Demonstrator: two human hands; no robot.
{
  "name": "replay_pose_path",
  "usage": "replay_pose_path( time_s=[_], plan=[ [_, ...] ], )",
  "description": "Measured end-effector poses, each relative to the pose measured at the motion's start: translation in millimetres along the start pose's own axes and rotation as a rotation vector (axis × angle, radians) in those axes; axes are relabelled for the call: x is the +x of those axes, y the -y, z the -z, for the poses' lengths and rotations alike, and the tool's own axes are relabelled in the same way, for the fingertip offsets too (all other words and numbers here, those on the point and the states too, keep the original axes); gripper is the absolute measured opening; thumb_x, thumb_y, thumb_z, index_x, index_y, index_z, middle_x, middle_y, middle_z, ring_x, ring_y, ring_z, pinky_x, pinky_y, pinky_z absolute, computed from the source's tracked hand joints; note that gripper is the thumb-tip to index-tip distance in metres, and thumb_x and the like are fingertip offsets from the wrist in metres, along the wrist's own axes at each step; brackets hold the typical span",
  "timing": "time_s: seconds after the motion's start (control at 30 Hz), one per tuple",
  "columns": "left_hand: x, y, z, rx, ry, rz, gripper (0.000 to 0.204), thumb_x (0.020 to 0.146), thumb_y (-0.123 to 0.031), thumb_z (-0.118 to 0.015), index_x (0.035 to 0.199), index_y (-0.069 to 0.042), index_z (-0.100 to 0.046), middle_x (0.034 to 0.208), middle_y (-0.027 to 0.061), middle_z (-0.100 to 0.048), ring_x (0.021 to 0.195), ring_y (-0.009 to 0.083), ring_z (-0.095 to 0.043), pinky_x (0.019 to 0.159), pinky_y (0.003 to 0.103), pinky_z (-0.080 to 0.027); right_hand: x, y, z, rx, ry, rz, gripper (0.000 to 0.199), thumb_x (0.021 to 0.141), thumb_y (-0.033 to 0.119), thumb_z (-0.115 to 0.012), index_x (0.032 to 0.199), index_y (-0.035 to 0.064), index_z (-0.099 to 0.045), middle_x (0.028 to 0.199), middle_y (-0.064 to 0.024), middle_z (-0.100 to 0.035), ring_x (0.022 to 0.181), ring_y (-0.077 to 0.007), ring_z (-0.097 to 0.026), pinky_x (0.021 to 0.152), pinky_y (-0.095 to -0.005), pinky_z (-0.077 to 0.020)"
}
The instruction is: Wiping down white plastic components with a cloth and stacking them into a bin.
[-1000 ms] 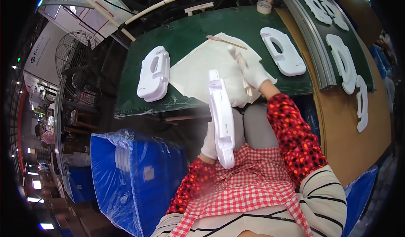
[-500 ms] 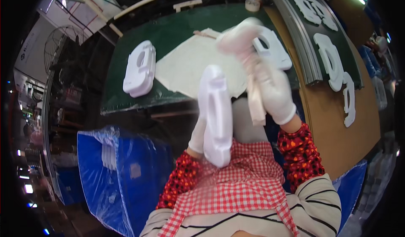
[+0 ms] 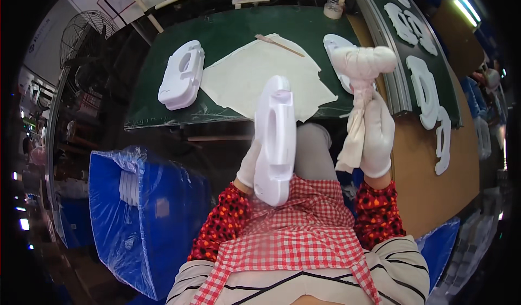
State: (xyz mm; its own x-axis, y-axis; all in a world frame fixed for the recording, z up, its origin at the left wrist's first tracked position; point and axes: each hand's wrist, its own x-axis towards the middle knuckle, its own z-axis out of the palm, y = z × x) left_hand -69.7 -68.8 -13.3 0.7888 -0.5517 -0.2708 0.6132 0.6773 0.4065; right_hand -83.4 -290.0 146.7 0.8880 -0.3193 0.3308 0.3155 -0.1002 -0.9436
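Plastic piece, long and white with holes in it, stands on its edge in front of the person's lap, just near the table's front edge. The left hand, in a white glove, holds it from behind; most of those fingers are hidden, so how they wrap around it cannot be told. The right hand, also gloved, has its fingers closed tight on the tail of a white rag with a round, tied-up ball at the top.

A second ago the right hand lay out on the table cloth. Now it has come back, lifted up to the right of the piece, with the rag ball held high. The piece has also turned a bit more upright and closer to the person. It looks like the rag is ready to rub the piece.

Farther out lies the green table. A pale cloth is spread on it, with a thin stick at its far edge. Another white piece rests at the left, and one more sits behind the rag. A small jar stands at the far side.

To the right, a sloped rack holds a row of white pieces. To the near left is a blue bin lined with clear plastic. A fan stands far left.
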Motion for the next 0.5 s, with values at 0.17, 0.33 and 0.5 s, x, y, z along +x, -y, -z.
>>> replay_pose_path(
  time_s=[0.17,0.33,0.5],
  plan=[
    [0,-3,4,-0.076,0.148,-0.023,0.055,0.099,-0.044,-0.039,0.141,-0.009,-0.036,0.128,0.0070,-0.052,0.111,0.0206,-0.055,0.095,0.034,-0.046,-12,-7,13,-0.095,0.065,-0.075,0.036,0.099,0.021,-0.037,0.117,-0.0074,-0.052,0.081,-0.0016,-0.055,0.066,-0.0057,-0.049,0.056,-0.0203,-0.0385],
    [5,3,6,-0.014,0.125,-0.052,0.055,0.098,-0.043,-0.040,0.142,-0.009,-0.032,0.131,0.0094,-0.049,0.117,0.0234,-0.052,0.098,0.037,-0.044,-37,-18,6,-0.186,0.025,-0.006,0.035,0.098,0.019,-0.041,0.120,-0.0054,-0.053,0.093,-0.0073,-0.061,0.076,-0.0117,-0.056,0.067,-0.0239,-0.0455],
    [4,0,2,-0.023,0.133,-0.034,0.056,0.097,-0.039,-0.043,0.143,-0.009,-0.029,0.133,0.0097,-0.047,0.119,0.0234,-0.050,0.100,0.037,-0.043,-32,-49,-8,-0.317,0.392,-0.198,0.035,0.099,0.024,-0.042,0.113,-0.0042,-0.057,0.089,-0.0060,-0.063,0.076,-0.0130,-0.059,0.066,-0.0226,-0.0463]
  ],
)
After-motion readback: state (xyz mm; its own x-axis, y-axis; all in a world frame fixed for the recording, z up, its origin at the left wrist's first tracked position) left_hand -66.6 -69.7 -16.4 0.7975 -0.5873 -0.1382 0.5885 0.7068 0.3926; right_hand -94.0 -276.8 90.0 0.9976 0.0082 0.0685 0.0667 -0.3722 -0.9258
